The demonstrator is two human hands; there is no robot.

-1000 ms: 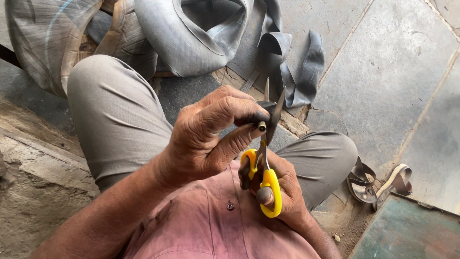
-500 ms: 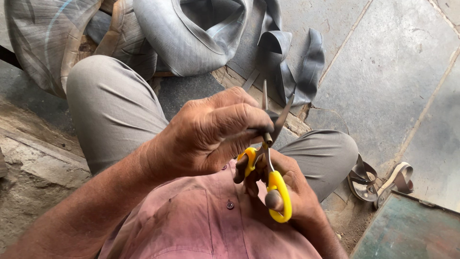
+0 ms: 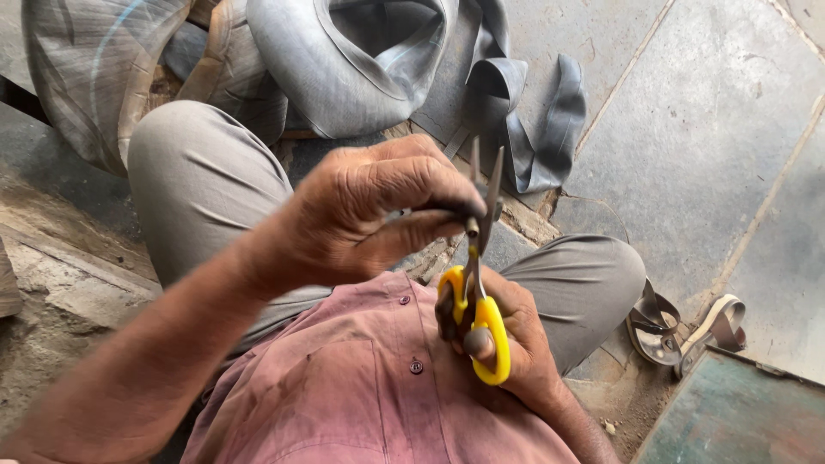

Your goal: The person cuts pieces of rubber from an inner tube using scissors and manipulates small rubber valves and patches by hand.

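Gaping scissors (image 3: 479, 258) blades between hands

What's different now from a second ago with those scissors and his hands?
The yellow-handled scissors have turned more upright, and their blades, near shut a second ago, now stand apart around a small dark piece. The left hand has slid slightly left. The right hand keeps its grip on the handles, and the grey rubber tubes lie unchanged.
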